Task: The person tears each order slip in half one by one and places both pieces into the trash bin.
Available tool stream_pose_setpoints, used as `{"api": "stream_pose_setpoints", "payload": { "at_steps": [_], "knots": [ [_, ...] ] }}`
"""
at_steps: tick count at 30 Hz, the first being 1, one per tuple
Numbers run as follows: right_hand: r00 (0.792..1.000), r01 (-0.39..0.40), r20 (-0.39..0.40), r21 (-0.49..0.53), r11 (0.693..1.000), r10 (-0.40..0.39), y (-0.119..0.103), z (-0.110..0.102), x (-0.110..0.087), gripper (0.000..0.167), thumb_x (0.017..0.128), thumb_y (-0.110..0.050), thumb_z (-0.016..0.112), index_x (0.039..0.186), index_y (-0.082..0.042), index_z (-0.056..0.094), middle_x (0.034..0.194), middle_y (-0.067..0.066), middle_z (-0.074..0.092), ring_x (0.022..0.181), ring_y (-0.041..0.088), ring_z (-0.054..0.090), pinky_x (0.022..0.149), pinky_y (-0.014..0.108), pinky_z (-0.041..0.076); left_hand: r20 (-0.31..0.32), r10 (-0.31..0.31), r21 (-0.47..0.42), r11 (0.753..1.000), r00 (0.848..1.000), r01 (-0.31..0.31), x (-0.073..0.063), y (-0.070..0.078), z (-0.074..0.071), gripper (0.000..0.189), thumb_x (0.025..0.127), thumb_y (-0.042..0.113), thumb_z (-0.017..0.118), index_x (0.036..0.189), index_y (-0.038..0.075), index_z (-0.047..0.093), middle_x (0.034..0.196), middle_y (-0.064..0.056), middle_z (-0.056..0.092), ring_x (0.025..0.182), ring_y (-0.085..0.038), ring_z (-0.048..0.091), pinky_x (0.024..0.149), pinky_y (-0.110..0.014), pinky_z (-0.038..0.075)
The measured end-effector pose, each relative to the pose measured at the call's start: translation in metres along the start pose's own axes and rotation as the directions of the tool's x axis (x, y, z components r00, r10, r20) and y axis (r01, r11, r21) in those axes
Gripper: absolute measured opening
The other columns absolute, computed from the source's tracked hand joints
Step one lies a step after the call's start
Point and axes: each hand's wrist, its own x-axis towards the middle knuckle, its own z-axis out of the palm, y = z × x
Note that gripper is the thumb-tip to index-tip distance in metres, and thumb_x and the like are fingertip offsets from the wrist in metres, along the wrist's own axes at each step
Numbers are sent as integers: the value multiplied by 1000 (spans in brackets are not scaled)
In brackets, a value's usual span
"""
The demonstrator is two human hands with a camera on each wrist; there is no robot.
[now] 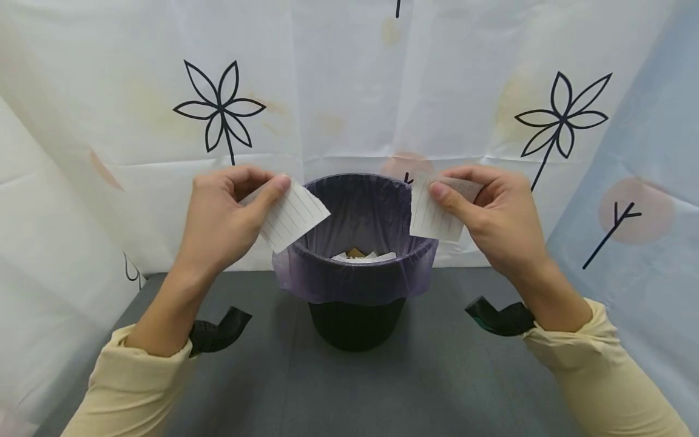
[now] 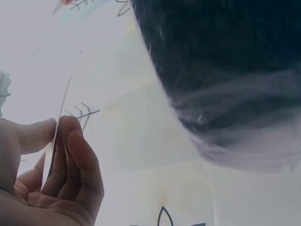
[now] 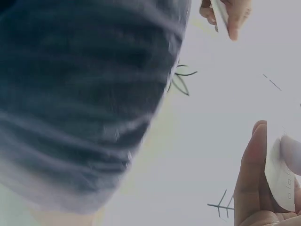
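Observation:
Between thumb and fingers my left hand (image 1: 226,212) pinches a torn piece of lined white paper (image 1: 295,215), tilted above the left side of the bin. My right hand (image 1: 499,215) pinches another lined paper piece (image 1: 431,215) by the bin's right rim, its left edge ragged. The two pieces are apart. Below and between the hands stands a dark waste bin (image 1: 355,325) with a thin purple bag (image 1: 360,285) folded over its rim. Paper scraps (image 1: 371,258) and a brownish bit lie inside it. In the left wrist view the left paper (image 2: 59,122) appears edge-on.
The bin stands on a dark grey table (image 1: 349,394). Behind it hangs a white cloth (image 1: 349,91) printed with line-drawn flowers, and a pale blue cloth part (image 1: 655,291) is at the right. A black wrist device (image 1: 499,318) is on each forearm.

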Motion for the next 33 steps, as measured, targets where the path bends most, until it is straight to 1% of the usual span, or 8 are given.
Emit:
{"api": "stream_pose_setpoints", "payload": {
  "at_steps": [4, 10, 15, 18, 23, 28, 30, 33],
  "knots": [
    [998, -24, 53, -49, 998, 27, -1, -2, 22, 20, 96, -8, 71, 108, 9, 72, 91, 6, 73, 74, 17, 69, 68, 24, 58, 68, -30, 1, 1000, 997, 30, 23, 0, 1, 23, 97, 16, 70, 99, -6, 75, 99, -15, 74, 88, -19, 71, 74, -20, 56],
    [990, -92, 109, -25, 995, 94, -3, 1, 56, 21, 97, -8, 69, 110, 7, 72, 97, 9, 73, 79, 18, 70, 68, 25, 58, 157, -103, 62, 994, 982, 94, 55, 1, 6, 25, 98, 21, 68, 101, -2, 76, 95, -14, 75, 81, -18, 68, 68, -23, 54],
    [975, -162, 153, -27, 986, 164, -2, 10, 82, 24, 98, -8, 67, 116, 8, 71, 107, 12, 71, 87, 18, 69, 72, 24, 57, 234, -175, 114, 982, 956, 152, 78, 6, 13, 29, 99, 24, 68, 106, -3, 74, 100, -15, 73, 86, -20, 65, 73, -26, 52],
    [962, -203, 171, -73, 977, 212, 1, 17, 96, 26, 99, -9, 67, 119, 7, 70, 113, 14, 69, 91, 17, 66, 73, 23, 56, 287, -228, 143, 970, 930, 194, 91, 8, 17, 31, 100, 24, 66, 110, -4, 72, 108, -15, 70, 94, -20, 63, 80, -29, 52],
    [937, -273, 194, -118, 955, 292, 4, 28, 115, 30, 100, -11, 66, 125, 5, 68, 121, 15, 64, 99, 19, 62, 78, 25, 54, 357, -297, 217, 949, 886, 230, 106, 9, 24, 32, 101, 25, 64, 117, -1, 72, 117, -12, 67, 103, -20, 57, 85, -33, 49],
    [908, -335, 226, -116, 935, 354, 9, 38, 129, 32, 99, -8, 65, 128, 4, 66, 126, 15, 62, 105, 20, 59, 86, 30, 52, 380, -302, 278, 939, 874, 203, 117, 8, 30, 30, 100, 23, 64, 115, 0, 74, 115, -11, 66, 101, -20, 55, 81, -33, 47],
    [900, -343, 242, -120, 931, 363, 11, 42, 133, 32, 98, -6, 65, 128, 4, 66, 126, 15, 62, 104, 20, 60, 86, 30, 52, 391, -304, 287, 937, 869, 199, 119, 7, 33, 29, 100, 23, 64, 114, -1, 74, 115, -12, 66, 99, -20, 56, 80, -33, 48],
    [890, -349, 265, -127, 928, 371, 15, 45, 137, 30, 97, -3, 64, 127, 4, 67, 125, 14, 62, 102, 20, 60, 84, 29, 53, 413, -316, 283, 936, 854, 209, 122, 6, 35, 28, 99, 21, 65, 114, -1, 73, 116, -13, 65, 98, -20, 58, 80, -33, 49]
  ]
}}
